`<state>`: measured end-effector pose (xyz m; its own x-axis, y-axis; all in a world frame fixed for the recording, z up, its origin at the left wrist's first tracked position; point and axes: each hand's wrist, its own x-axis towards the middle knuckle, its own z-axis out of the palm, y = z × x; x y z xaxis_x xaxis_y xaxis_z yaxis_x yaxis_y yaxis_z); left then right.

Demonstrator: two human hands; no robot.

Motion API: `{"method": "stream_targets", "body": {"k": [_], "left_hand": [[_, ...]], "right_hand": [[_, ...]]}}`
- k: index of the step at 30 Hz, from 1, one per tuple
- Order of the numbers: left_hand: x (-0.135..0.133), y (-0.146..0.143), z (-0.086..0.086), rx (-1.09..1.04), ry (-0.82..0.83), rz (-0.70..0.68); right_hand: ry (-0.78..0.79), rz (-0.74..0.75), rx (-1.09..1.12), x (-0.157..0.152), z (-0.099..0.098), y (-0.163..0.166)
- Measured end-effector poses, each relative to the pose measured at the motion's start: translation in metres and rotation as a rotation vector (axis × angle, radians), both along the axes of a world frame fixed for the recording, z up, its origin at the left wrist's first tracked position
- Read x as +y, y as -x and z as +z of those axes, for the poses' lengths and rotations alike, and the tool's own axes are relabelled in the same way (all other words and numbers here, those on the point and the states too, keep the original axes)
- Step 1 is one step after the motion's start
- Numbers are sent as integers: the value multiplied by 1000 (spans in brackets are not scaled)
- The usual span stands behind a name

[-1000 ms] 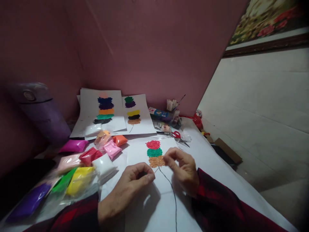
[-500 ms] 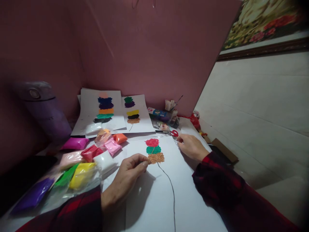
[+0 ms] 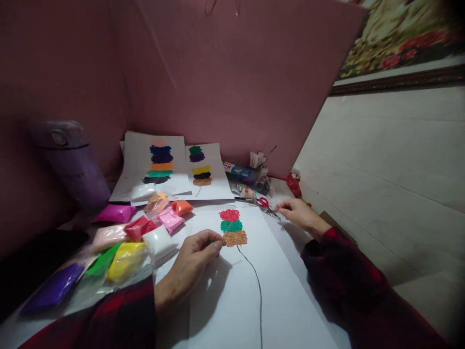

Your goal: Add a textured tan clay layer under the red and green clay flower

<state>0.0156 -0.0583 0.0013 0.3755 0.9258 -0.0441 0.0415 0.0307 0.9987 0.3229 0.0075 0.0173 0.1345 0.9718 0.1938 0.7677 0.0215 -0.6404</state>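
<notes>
A white sheet (image 3: pixel 269 286) lies before me, bearing a picture in bands of what looks like soft clay: a red top (image 3: pixel 229 215), a green band (image 3: pixel 231 226) and a textured brown band (image 3: pixel 236 238). From the brown band a thin dark string (image 3: pixel 260 295) curves down the paper. My left hand (image 3: pixel 192 259) is pinched at the brown band's left edge, with a small bit of brown clay at its fingertips. Beyond the sheet's right edge, my right hand (image 3: pixel 300 213) has its fingertips together beside red-handled scissors (image 3: pixel 262 202); what they hold is unclear.
Several bagged clay packs, such as a yellow pack (image 3: pixel 126 261) and a purple pack (image 3: pixel 54 290), crowd the left side. A purple bottle (image 3: pixel 72 165) stands behind them. Two sheets with coloured bands (image 3: pixel 178 186) lean at the back, left of a blue-labelled package (image 3: pixel 238 169).
My right hand has moved to the right, away from the sheet, uncovering more of the scissors. My left hand stays at the brown band. The view has shifted slightly.
</notes>
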Motion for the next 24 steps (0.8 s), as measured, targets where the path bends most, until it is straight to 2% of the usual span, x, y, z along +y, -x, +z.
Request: {"method": "stream_targets", "body": {"k": [4,8,12,16,18,24], "left_hand": [[1,0,-1,4,13,-7],[1,0,0,41,5,-7],[0,0,1,71,5,-29],[0,1,-2,92,-18,-40],[0,1,-5,109,-74,-66],[-2,1,-17,207,-411,-223]], "right_hand": [[60,0,200,-6,7,1],[90,36,350,-12,11,16],[61,64,455,-11,9,30],[-6,167,527,-10,5,37],[-50,199,516,-14,3,42],[-243,325,293,-48,-8,79]]}}
